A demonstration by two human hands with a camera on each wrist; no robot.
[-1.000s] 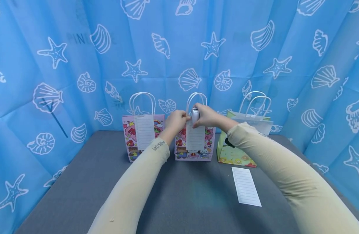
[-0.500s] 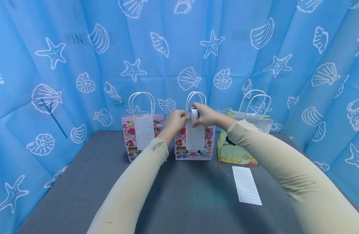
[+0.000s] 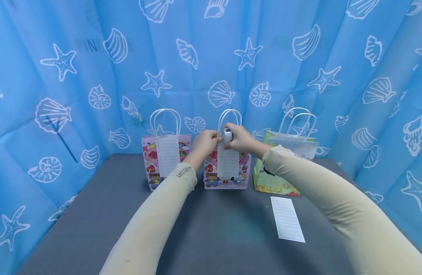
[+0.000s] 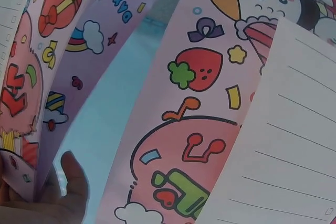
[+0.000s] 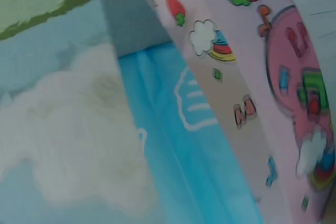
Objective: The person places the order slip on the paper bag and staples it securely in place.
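At the top of the middle pink cartoon gift bag (image 3: 211, 176), my right hand (image 3: 242, 138) grips a small white stapler (image 3: 227, 136). The stapler sits against the upper end of a lined paper slip (image 3: 228, 164) that hangs down the bag's front. My left hand (image 3: 204, 143) pinches the slip and bag rim just left of the stapler; its fingertips are partly hidden. In the left wrist view the slip (image 4: 283, 145) lies over the bag's printed front. The right wrist view shows the bag's side (image 5: 231, 77), but neither the stapler nor my right hand.
A similar pink bag (image 3: 150, 152) with a hanging lined slip (image 3: 167, 152) stands left. Right stands a green floral bag (image 3: 274, 181), partly behind my right forearm. Another lined slip (image 3: 288, 219) lies on the grey table (image 3: 217, 236). A blue shell-print curtain (image 3: 197, 46) hangs behind.
Both hands stay at the middle bag's top edge. The stapler tips slightly in my right hand, and the head view shifts a little.
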